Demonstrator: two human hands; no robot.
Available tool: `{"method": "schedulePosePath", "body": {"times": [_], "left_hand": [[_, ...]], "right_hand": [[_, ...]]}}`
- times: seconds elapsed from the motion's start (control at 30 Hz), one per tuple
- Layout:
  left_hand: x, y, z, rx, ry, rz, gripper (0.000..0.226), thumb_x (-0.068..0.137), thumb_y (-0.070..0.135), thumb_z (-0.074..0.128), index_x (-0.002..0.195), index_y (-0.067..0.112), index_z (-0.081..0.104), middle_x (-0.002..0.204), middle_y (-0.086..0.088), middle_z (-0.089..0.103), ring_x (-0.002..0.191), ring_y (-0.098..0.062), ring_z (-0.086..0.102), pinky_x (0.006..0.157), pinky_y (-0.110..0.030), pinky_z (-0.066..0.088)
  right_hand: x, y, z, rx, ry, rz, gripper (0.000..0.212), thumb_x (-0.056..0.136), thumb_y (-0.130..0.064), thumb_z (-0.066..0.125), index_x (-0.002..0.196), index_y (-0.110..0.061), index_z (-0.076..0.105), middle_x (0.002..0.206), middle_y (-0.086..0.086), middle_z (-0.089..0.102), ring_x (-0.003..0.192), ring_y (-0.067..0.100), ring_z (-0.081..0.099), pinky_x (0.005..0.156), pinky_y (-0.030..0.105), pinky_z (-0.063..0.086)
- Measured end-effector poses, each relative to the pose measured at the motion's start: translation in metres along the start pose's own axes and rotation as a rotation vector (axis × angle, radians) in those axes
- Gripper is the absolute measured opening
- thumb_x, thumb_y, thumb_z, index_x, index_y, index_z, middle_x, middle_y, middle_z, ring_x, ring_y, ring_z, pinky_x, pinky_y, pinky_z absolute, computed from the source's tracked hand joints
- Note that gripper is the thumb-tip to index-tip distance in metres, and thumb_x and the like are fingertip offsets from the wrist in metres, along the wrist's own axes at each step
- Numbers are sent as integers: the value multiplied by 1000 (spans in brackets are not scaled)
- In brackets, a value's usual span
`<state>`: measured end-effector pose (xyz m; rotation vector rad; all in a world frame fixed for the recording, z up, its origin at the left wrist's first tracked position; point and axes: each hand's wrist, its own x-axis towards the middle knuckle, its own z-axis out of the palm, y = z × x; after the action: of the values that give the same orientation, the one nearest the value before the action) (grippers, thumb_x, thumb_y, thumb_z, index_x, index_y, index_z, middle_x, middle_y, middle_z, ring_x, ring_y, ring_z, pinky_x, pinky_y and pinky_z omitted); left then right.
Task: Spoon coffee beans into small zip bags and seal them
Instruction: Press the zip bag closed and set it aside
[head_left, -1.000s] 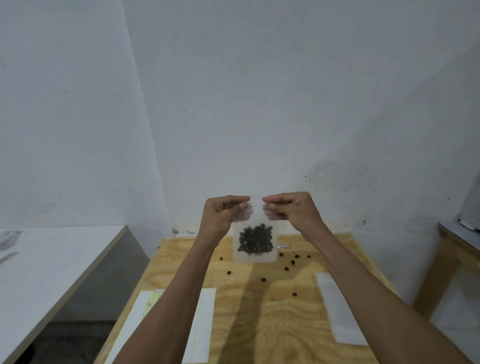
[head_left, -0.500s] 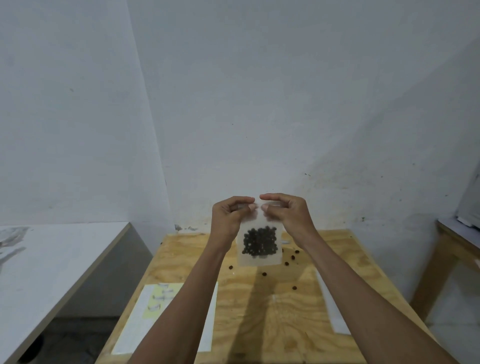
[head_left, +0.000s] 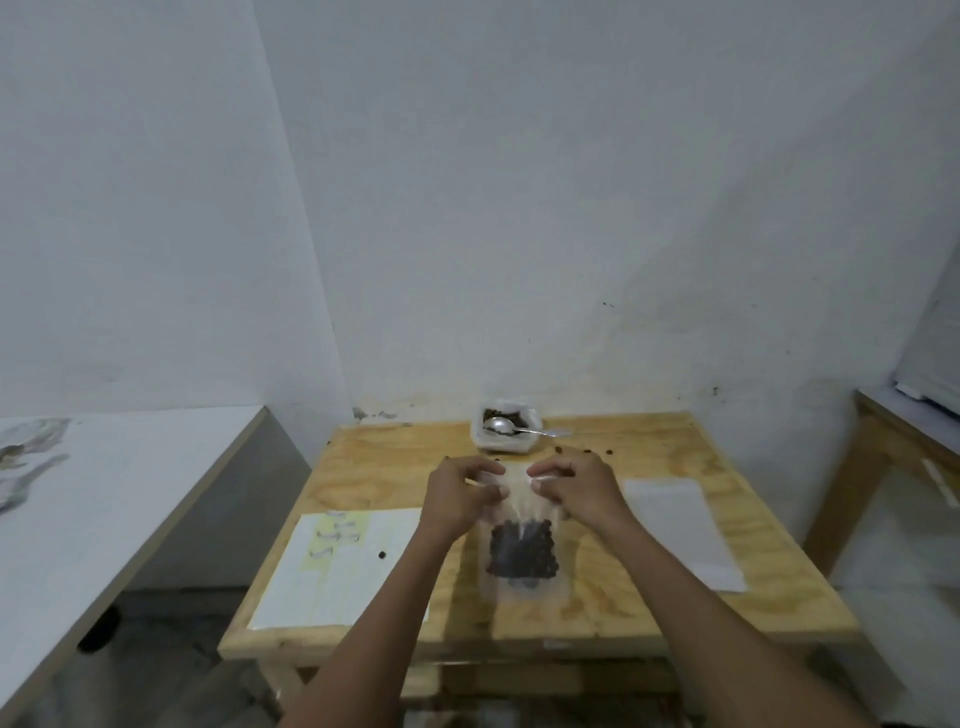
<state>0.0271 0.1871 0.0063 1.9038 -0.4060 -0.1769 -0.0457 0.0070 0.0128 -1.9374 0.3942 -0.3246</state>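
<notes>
A small clear zip bag (head_left: 522, 584) with dark coffee beans (head_left: 522, 551) in its lower half hangs over the middle of the wooden table (head_left: 649, 608). My left hand (head_left: 457, 499) pinches the bag's top edge on the left. My right hand (head_left: 576, 486) pinches the same edge on the right. At the table's back stands a white tub (head_left: 504, 439) of beans, and a metal spoon (head_left: 519, 428) lies across it.
A white sheet with yellow labels (head_left: 337, 566) lies on the table's left, and a stack of flat empty bags (head_left: 680, 530) on its right. Loose beans (head_left: 582, 452) lie near the tub. A white counter (head_left: 104, 509) stands at the left, another wooden table (head_left: 904, 447) at the right.
Both hands have brought the bag down from in front of the wall towards the table. The tub and spoon have come into sight behind them.
</notes>
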Motion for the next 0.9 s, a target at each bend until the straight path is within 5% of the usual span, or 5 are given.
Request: {"method": "schedulePosePath", "body": {"times": [0.1,0.27,0.47,0.73,0.9], "left_hand": [[-11,-21,8,133,-3,-36,20,77,8,87,94,16,80,91,-6,69,71,-9,63,56,-12,50],[-15,-29,19,263,-6,-61,15,86,12,80,100,14,79,101,-5,71,80,-8,62,58,-8,44],[-6,-13,33,632,31,-33,27,88,30,79,114,23,74,136,-10,52,129,-28,47,101,-36,47],[13,46,102,435,-44,95,17,87,30,80,98,16,78,101,-5,76,87,-19,71,73,-27,49],[12,61,164,411,-151,83,18,87,29,79,100,16,78,102,-8,76,96,-23,71,73,-25,43]], "right_hand": [[-6,20,6,-135,-66,58,22,82,-10,83,95,-27,81,95,-7,72,91,9,64,74,19,48],[-13,35,17,-299,-52,55,24,86,-11,78,105,-26,80,116,-2,74,105,12,66,87,23,52],[-10,25,11,-538,4,-18,21,84,-34,81,104,-36,79,129,-5,68,114,20,65,86,35,55],[-5,23,-71,-385,293,81,6,87,-30,78,93,-31,77,88,-8,70,88,17,69,67,27,48],[-14,52,-131,-413,402,256,11,84,-32,80,91,-25,75,101,-4,72,91,19,66,72,27,47]]}}
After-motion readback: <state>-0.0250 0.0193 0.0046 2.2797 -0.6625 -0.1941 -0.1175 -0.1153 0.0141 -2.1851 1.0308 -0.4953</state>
